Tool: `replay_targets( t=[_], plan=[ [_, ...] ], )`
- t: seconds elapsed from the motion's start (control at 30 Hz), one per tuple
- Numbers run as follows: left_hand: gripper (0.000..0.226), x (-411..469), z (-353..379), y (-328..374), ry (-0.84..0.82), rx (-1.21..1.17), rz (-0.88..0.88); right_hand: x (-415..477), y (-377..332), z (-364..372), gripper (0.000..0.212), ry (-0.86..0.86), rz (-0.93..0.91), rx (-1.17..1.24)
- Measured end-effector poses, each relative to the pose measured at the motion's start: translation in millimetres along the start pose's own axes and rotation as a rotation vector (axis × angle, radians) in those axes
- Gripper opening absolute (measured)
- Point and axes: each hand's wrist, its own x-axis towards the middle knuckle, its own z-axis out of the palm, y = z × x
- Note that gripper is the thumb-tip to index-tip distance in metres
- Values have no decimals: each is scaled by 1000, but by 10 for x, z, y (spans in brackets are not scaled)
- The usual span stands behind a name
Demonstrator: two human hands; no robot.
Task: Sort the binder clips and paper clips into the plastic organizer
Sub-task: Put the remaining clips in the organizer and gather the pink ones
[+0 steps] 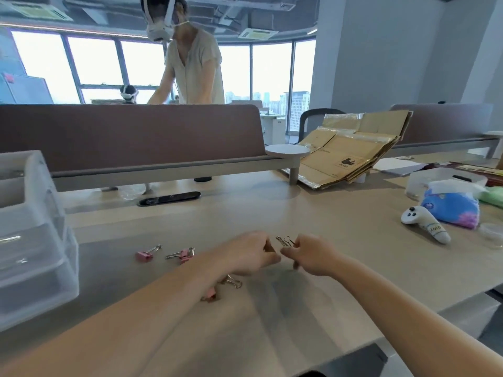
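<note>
Both hands meet over the middle of the pale wood-look tabletop (340, 213). The right hand (310, 255) has its fingers curled in, and its grip looks closed in a pinch on a small cluster of metal wire clips (284, 240), which stands up just between the two hands. The left hand (249, 253) is curled too, thumb reaching toward the other hand, but I cannot tell whether its grip has anything in it.

Off to the left a pink metal binder clip with silver wire handles (147, 254) lies flat, with a second pink binder clip (183, 254) near it. A third pink clip (209, 295) peeks out from under the left forearm. The clear plastic drawer organizer (35, 240) stands at the far left, well apart from all of them.

These things look light and stiff, with nothing to crush. I'd expect the painted bodies to be a bit slick and the wire handles to flop over or hook into each other, so the cluster may come up tangled. The sure hold is a fingertip pinch across the folded handles, or on the two flat sides of the body.
</note>
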Motion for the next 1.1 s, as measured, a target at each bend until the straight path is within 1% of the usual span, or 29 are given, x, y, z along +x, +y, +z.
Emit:
replay_targets(
  t=[0.13, 0.23, 0.3, 0.37, 0.4, 0.5, 0.57, 0.63, 0.73, 0.8, 0.9, 1.1],
  plan=[
    [27, -461, -365, -239, 85, -92, -43, -232, -649, 19, 34, 12, -112, 80],
    [31, -859, -705, -417, 178, -137, -106, -378, -1178, 11, 38, 8, -218, 116],
    [28, -1112, -909, -524, 228, -134, -136, -492, -1526, -12, 40, 6, -295, 126],
    [20, -1417, -1139, -688, 290, -164, -165, -583, -1965, 8, 40, 13, -403, 130],
    [17, -1524, -1236, -733, 314, -164, -155, -619, -2133, 14, 39, 12, -446, 158],
    [19, -1842, -1572, -957, 390, -55, -159, -712, -2693, 82, 45, -34, -576, 218],
    [30, -2046, -1792, -1134, 456, -16, -216, -716, -3055, 153, 51, -34, -641, 239],
    [32, -2229, -1993, -1341, 502, 7, -273, -683, -3390, 218, 49, -34, -700, 284],
    [30, -2459, -2315, -1609, 573, 67, -351, -573, -3847, 304, 39, -19, -767, 290],
    [26, -2558, -2546, -1807, 606, 88, -399, -487, -4141, 362, 37, -8, -803, 288],
    [25, -2627, -2831, -2138, 609, 108, -467, -347, -4505, 446, 35, -6, -827, 281],
    [27, -2516, -3180, -2731, 576, 138, -559, 73, -5076, 659, 43, -35, -791, 216]
  ],
)
